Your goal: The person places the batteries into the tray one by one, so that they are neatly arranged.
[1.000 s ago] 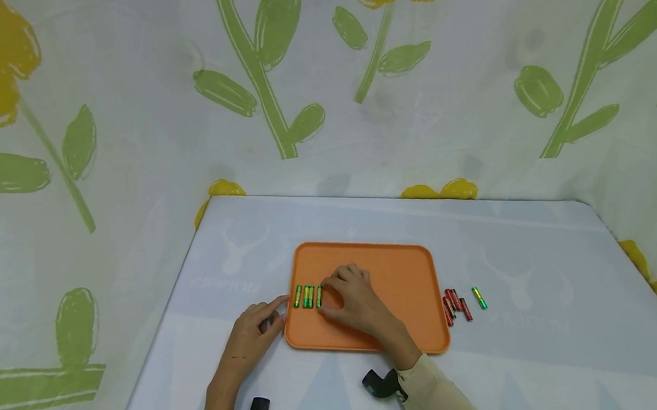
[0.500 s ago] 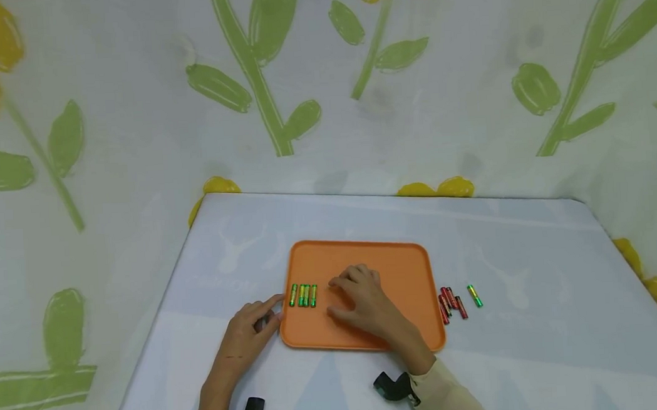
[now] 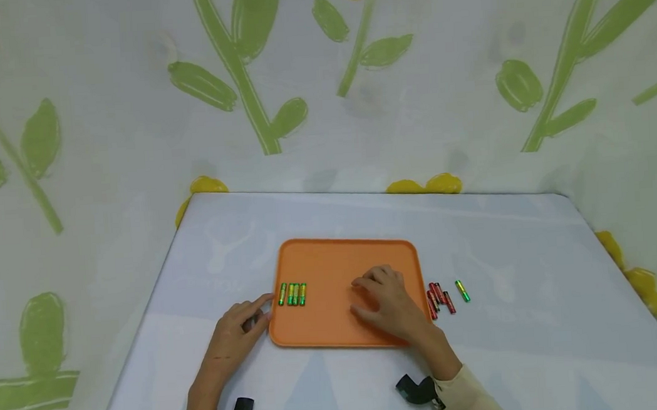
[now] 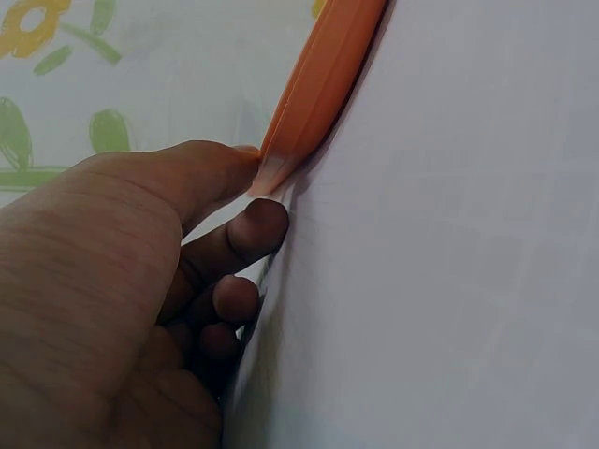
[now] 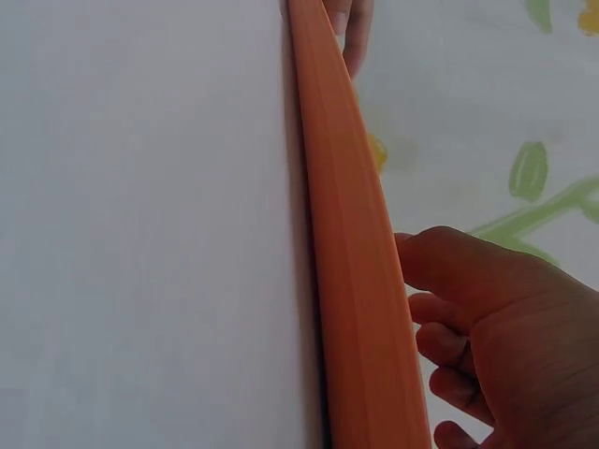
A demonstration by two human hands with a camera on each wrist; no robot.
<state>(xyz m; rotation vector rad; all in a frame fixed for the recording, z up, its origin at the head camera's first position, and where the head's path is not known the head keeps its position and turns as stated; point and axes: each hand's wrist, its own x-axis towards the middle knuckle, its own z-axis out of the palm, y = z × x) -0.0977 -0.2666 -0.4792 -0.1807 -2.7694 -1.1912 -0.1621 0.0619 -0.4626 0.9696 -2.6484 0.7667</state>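
Observation:
A row of several green and gold batteries (image 3: 296, 294) lies upright side by side at the left of the orange tray (image 3: 330, 324). My left hand (image 3: 229, 339) rests at the tray's left edge, its fingertips right at the rim; in the left wrist view the thumb (image 4: 211, 173) touches the tray's rim. My right hand (image 3: 394, 307) is over the right half of the tray, fingers loosely bent, thumb and forefinger apart with nothing between them. In the right wrist view the tray's orange side wall (image 5: 360, 253) hides the batteries.
Just right of the tray lies a cluster of several red batteries (image 3: 439, 296), close to its rim. A single green battery (image 3: 462, 291) lies farther right on the pale patterned tablecloth (image 3: 517, 337). A flower-print curtain (image 3: 413, 112) hangs behind the table.
My right hand has left the rightmost green battery in the row and moved right across the tray. My left hand has stayed at the tray's edge. The head view has shifted slightly.

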